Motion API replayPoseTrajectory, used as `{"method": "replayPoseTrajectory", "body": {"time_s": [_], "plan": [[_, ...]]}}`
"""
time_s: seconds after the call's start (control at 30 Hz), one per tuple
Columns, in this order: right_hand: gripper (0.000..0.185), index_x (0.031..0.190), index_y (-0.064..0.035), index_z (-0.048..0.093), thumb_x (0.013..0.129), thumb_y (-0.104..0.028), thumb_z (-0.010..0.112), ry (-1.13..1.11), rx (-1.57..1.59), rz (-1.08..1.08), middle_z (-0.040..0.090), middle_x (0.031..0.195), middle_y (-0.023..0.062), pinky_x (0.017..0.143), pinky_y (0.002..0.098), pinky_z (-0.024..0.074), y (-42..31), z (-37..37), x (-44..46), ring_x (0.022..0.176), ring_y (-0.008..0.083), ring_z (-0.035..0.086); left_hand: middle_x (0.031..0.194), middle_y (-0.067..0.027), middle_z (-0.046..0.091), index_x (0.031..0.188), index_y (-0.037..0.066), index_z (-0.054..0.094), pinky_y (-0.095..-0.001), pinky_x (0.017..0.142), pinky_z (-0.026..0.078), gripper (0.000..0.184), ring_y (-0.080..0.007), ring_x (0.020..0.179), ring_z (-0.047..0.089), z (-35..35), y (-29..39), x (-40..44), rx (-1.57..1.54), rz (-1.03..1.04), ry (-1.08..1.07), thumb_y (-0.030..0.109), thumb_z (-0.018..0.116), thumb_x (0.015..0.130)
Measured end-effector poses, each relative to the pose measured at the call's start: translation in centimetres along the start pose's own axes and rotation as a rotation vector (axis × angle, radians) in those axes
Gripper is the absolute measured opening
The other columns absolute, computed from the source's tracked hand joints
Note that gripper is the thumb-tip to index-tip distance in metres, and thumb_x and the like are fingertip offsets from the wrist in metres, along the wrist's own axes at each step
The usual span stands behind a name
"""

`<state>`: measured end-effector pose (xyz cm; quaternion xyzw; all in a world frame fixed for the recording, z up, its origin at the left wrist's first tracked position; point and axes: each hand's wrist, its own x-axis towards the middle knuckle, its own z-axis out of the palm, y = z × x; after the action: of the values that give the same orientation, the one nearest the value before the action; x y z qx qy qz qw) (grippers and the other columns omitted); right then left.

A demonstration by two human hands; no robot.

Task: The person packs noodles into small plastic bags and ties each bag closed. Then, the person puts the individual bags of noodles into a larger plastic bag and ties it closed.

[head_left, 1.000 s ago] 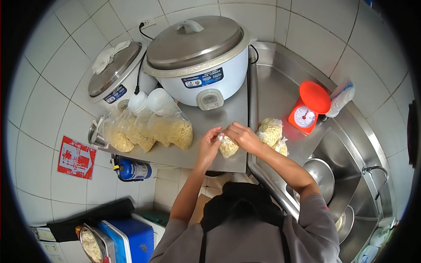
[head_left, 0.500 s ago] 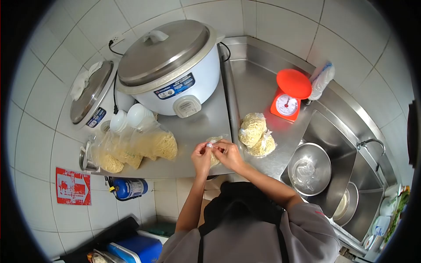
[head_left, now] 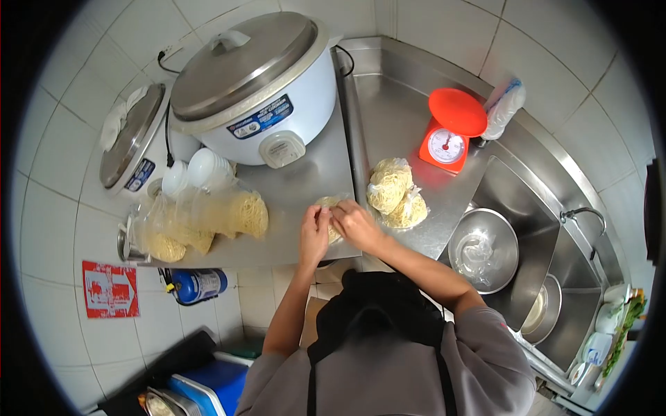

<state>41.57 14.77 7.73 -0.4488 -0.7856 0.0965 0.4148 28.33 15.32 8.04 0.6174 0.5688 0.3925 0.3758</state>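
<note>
A clear plastic bag of noodles (head_left: 334, 234) lies on the steel counter at its front edge, partly hidden under my hands. My left hand (head_left: 316, 232) pinches the gathered top of this bag. From the other side my right hand (head_left: 352, 223) meets it there, its fingers closed on the same bag neck. Just right of my right hand sit knotted bags of noodles (head_left: 390, 186). Farther left, several noodle bags with loose tops (head_left: 246, 213) lie side by side.
Behind stands a large rice cooker (head_left: 260, 104), with a second cooker (head_left: 135, 149) to its left. A red scale (head_left: 445, 146) is at the right rear. The sink holds a metal bowl (head_left: 511, 253) with plastic bags inside. White cups (head_left: 206, 168) stand near the left bags.
The camera view has shifted a little, so the scene sits higher and further left. My hands stay at the bag's neck, with the fingers slightly repositioned.
</note>
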Motion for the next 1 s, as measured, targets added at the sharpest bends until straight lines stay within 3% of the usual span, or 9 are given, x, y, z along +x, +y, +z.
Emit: {"method": "replayPoseTrajectory", "body": {"time_s": [0.23, 0.37, 0.43, 0.53, 0.67, 0.77, 0.9, 0.97, 1.0], "plan": [[0.017, 0.065, -0.0010, 0.056, 0.075, -0.015, 0.056, -0.191, 0.013, -0.193, 0.055, 0.067, 0.0125, 0.060, 0.0376, 0.0475, 2.1, -3.9, 0.6, 0.063, 0.0292, 0.055, 0.094, -0.0206, 0.054, 0.101, -0.001, 0.050, -0.0396, 0.079, 0.041, 0.024, -0.0353, 0.088, 0.052, 2.2, 1.2, -2.7, 0.105, 0.172, -0.011, 0.020, 0.042, 0.094], [0.013, 0.063, -0.0004, 0.052, 0.069, -0.011, 0.054, -0.107, 0.204, -0.131, 0.052, 0.063, 0.0132, 0.061, 0.0401, 0.0471, 1.7, -8.2, -0.6, 0.064, 0.0322, 0.054, 0.095, -0.0172, 0.056, 0.109, -0.001, 0.048, -0.0351, 0.073, 0.046, 0.024, -0.0279, 0.086, 0.057, 5.2, 2.6, -4.7, -0.174, 0.312, 0.065, 0.012, 0.051, 0.090], [0.013, 0.062, 0.0003, 0.052, 0.069, -0.010, 0.053, -0.124, 0.158, -0.109, 0.052, 0.062, 0.0140, 0.061, 0.0403, 0.0472, 0.5, -11.8, -0.3, 0.062, 0.0324, 0.054, 0.099, -0.0153, 0.059, 0.119, 0.001, 0.045, -0.0324, 0.076, 0.048, 0.037, -0.0241, 0.089, 0.059, 6.6, 4.7, -5.2, -0.333, 0.180, -0.115, 0.003, 0.055, 0.083], [0.013, 0.062, 0.0014, 0.052, 0.071, -0.009, 0.051, -0.055, 0.124, -0.039, 0.054, 0.064, 0.0162, 0.057, 0.0422, 0.0449, 0.6, -15.0, -0.9, 0.058, 0.0327, 0.054, 0.117, -0.0133, 0.055, 0.129, 0.004, 0.039, -0.0300, 0.081, 0.047, 0.053, -0.0207, 0.099, 0.057, 9.8, 7.8, -4.5, -0.345, 0.359, -0.177, 0.000, 0.058, 0.079], [0.015, 0.065, 0.0033, 0.053, 0.075, -0.007, 0.048, 0.021, -0.097, 0.294, 0.053, 0.063, 0.0218, 0.056, 0.0420, 0.0428, 4.5, -18.3, -3.9, 0.057, 0.0355, 0.054, 0.091, -0.0168, 0.060, 0.120, 0.004, 0.050, -0.0353, 0.069, 0.048, 0.042, -0.0295, 0.078, 0.059, 16.5, 6.6, -2.7, 0.027, 0.384, -0.324, 0.010, 0.060, 0.079], [0.017, 0.066, 0.0053, 0.053, 0.076, -0.008, 0.048, 0.119, -0.162, 0.378, 0.052, 0.063, 0.0234, 0.058, 0.0416, 0.0432, 8.8, -17.9, -4.5, 0.059, 0.0365, 0.054, 0.092, -0.0156, 0.062, 0.122, 0.007, 0.050, -0.0350, 0.069, 0.048, 0.041, -0.0256, 0.077, 0.062, 14.8, 9.0, -3.9, -0.104, 0.221, -0.353, 0.010, 0.058, 0.082], [0.017, 0.071, 0.0048, 0.058, 0.077, -0.009, 0.050, -0.124, -0.266, 0.274, 0.057, 0.075, 0.0216, 0.074, 0.0415, 0.0436, 13.6, -15.7, -6.2, 0.074, 0.0354, 0.057, 0.089, -0.0035, 0.059, 0.114, 0.008, 0.052, -0.0258, 0.068, 0.045, 0.027, -0.0102, 0.073, 0.052, 7.2, 2.8, -4.1, -0.397, 0.132, 0.188, 0.018, 0.056, 0.089], [0.016, 0.073, 0.0039, 0.060, 0.077, -0.009, 0.051, -0.122, -0.228, 0.339, 0.058, 0.078, 0.0198, 0.080, 0.0419, 0.0418, 13.9, -15.4, -7.1, 0.079, 0.0348, 0.056, 0.084, -0.0020, 0.053, 0.098, 0.006, 0.051, -0.0231, 0.064, 0.042, 0.017, -0.0100, 0.071, 0.050, -1.1, 0.7, -3.6, -0.047, -0.208, 0.496, 0.018, 0.058, 0.087], [0.016, 0.074, 0.0035, 0.061, 0.077, -0.009, 0.052, -0.119, -0.210, 0.367, 0.058, 0.080, 0.0189, 0.082, 0.0421, 0.0410, 13.9, -15.2, -6.9, 0.082, 0.0345, 0.056, 0.085, -0.0021, 0.051, 0.099, 0.005, 0.049, -0.0227, 0.064, 0.042, 0.019, -0.0105, 0.070, 0.050, -4.9, -0.8, -3.4, -0.049, -0.077, 0.668, 0.017, 0.058, 0.086]]}}
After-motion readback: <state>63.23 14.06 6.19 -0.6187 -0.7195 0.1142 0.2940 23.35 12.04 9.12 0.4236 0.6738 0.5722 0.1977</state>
